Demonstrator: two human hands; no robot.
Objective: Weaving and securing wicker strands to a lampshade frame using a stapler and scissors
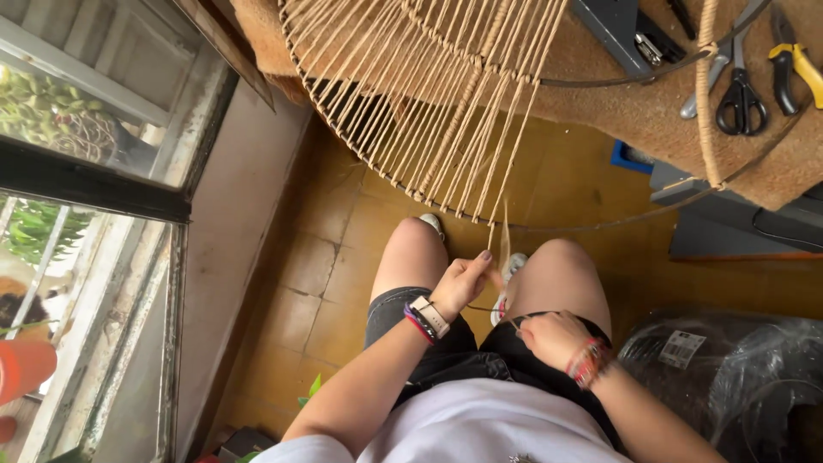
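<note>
Woven frame (429, 94): round metal hoop strung with tan cords, leaning off the mat-covered table (651, 111) at 12 o'clock, lower rim above the knees. Black plastic bag (729, 369) at 4 o'clock on the tile floor. Scissors (741, 94) at 1 o'clock on the table. Left hand (463, 283), centre: fingers pinching a loose cord (504, 231) hanging from the rim. Right hand (553, 336), at 5 o'clock of the left: closed fist; what it grips, cannot tell.

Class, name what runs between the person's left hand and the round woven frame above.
Head view: taut beige cord spans from left hand to frame.
</note>
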